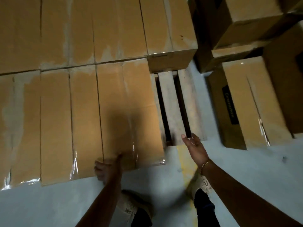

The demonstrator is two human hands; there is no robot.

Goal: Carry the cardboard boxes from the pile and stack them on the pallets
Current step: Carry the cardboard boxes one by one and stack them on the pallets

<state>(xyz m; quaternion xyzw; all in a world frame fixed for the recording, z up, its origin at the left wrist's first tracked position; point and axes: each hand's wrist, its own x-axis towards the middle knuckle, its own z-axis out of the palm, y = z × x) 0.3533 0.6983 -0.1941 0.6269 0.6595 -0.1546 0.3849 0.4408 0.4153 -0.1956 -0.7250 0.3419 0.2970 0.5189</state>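
From my head camera: my left hand is curled over the near end of the last box in the front row, which lies flat at the pallet's near right edge. My right hand hangs open, fingers spread, holding nothing. With only one hand pushing, I think the box may skew and overhang the bare slats.

We see both bare forearms reaching forward and down. Our left hand is curled, thumb pointing up and forward, fingers wrapped under, pressed against a near edge. Our right hand hangs free, palm turned inward, fingers extended and loosely spread, holding nothing. A gold bracelet sits on the right wrist. Both feet in light shoes show below, dark trouser legs above them.
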